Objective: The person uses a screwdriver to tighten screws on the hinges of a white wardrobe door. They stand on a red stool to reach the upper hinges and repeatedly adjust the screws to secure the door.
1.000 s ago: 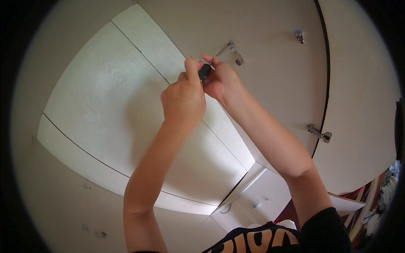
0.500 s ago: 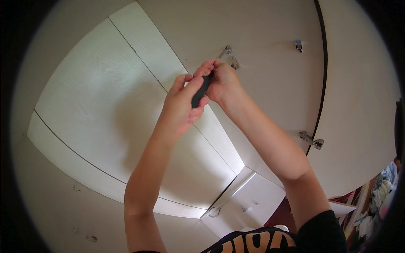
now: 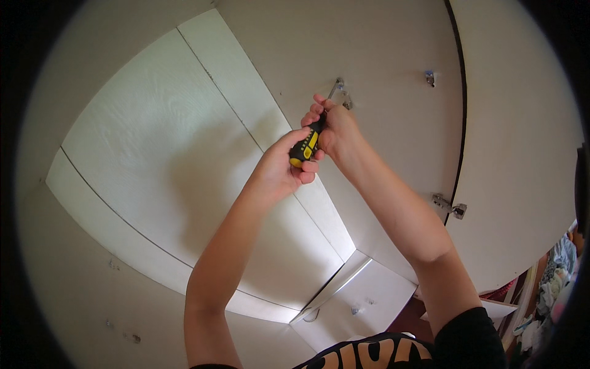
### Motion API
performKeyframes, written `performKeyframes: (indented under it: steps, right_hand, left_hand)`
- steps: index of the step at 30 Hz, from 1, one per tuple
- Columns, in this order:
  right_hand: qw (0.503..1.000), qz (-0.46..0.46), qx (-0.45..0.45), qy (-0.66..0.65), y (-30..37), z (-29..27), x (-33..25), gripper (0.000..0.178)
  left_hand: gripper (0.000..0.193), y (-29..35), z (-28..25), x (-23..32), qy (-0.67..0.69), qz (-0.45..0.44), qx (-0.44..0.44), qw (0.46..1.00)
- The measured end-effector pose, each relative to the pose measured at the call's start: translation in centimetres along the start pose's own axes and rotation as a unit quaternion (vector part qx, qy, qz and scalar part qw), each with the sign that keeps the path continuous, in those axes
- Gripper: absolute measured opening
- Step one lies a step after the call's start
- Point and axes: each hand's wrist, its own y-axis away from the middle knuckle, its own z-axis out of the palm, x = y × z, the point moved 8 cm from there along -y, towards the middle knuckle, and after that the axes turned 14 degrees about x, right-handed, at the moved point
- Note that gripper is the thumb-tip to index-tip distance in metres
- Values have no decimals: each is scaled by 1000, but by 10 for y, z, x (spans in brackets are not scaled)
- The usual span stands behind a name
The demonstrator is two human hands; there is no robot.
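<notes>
Raised overhead against pale wardrobe panels, both hands meeting on a screwdriver (image 3: 306,146) with a black and yellow handle. Left hand (image 3: 281,169) wrapped around the butt end of the handle, fingers (image 3: 309,166) curled shut under the yellow tip, thumb lying along the top. Right hand (image 3: 335,126) closed around the upper part of the handle, fingertips folded over the front, wrist bent back toward the body. Screwdriver tilted up and to the right, aimed at a small metal bracket (image 3: 340,92) fixed to the cream panel (image 3: 381,55) just above the right hand; shaft and tip hidden behind the fingers, so contact with the bracket impossible to confirm, though probably very close. Further right on the same panel, a second small metal fitting (image 3: 429,77), well apart from the hands. Lower down, beside a dark vertical gap (image 3: 460,123) between panels, a metal hinge (image 3: 450,206), near the right forearm but not touching it. To the left, a white wood-grain door (image 3: 166,154) angled away, with a narrower white strip running along its edge under the left hand. Below, between the forearms, a small white drawer front (image 3: 369,295) with a curved handle. At the lower right rim, a jumble of coloured clothes (image 3: 553,283), blurred.
</notes>
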Motion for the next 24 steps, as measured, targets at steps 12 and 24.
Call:
performKeyframes:
  steps: [12, 24]
  right_hand:
    - [997, 55, -44, 10, 23, -1, 1, 23]
    - [1000, -26, 10, -7, -10, -2, 7, 22]
  left_hand:
    - [36, 20, 16, 54, -567, 436, 177, 676]
    - [32, 4, -12, 14, -40, 23, -39, 998]
